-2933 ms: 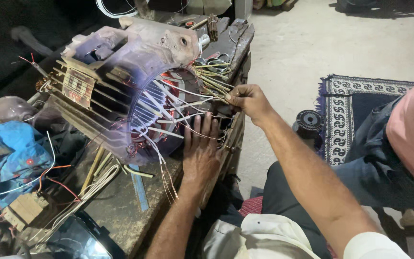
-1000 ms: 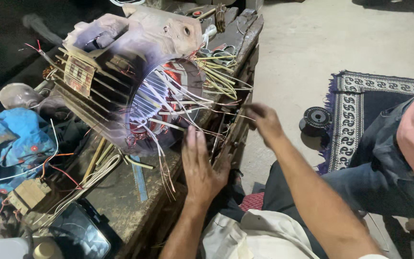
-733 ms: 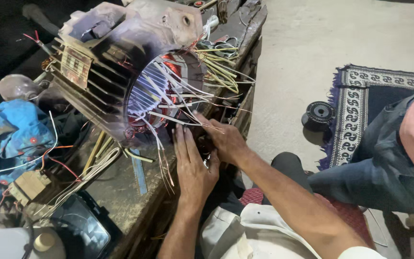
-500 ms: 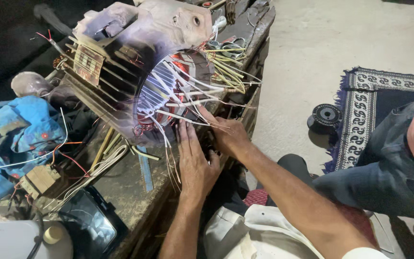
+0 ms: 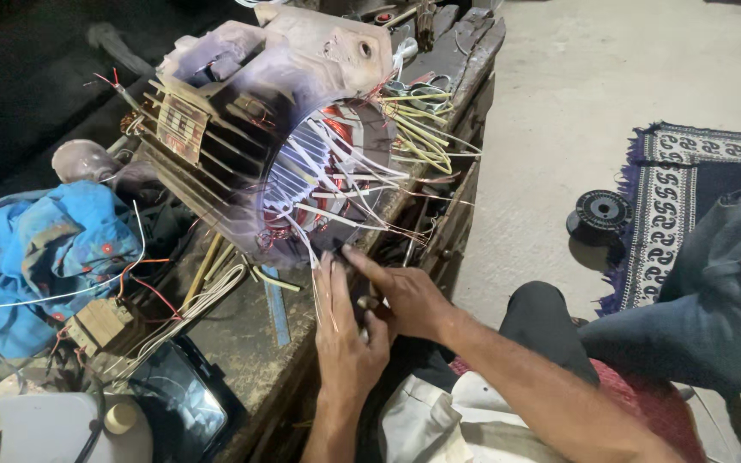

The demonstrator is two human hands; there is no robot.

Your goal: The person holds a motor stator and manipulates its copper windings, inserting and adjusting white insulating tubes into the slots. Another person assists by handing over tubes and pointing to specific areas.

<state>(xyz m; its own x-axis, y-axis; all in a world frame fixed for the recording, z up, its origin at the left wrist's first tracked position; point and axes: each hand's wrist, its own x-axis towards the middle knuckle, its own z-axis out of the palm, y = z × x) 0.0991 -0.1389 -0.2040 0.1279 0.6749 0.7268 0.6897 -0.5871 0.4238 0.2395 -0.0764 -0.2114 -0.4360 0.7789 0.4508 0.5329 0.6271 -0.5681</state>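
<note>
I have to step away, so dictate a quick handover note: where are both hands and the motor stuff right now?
Left hand: flat at the bench edge, fingers on the thin wires hanging from the motor stator.
Right hand: beside it, fingertips pinching at the same wire ends; grip unclear.
Stator lies on its side on the workbench, white sleeved leads fanned out of the winding.
Done: leads pulled out.
Left: loose ends are not yet joined.

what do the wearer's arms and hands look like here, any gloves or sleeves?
Both hands are bare: no gloves, rings or watch visible on the left hand or the right hand. Both forearms are uncovered to the frame edge, with no sleeve showing. Pale trousers show below the arms.
</note>
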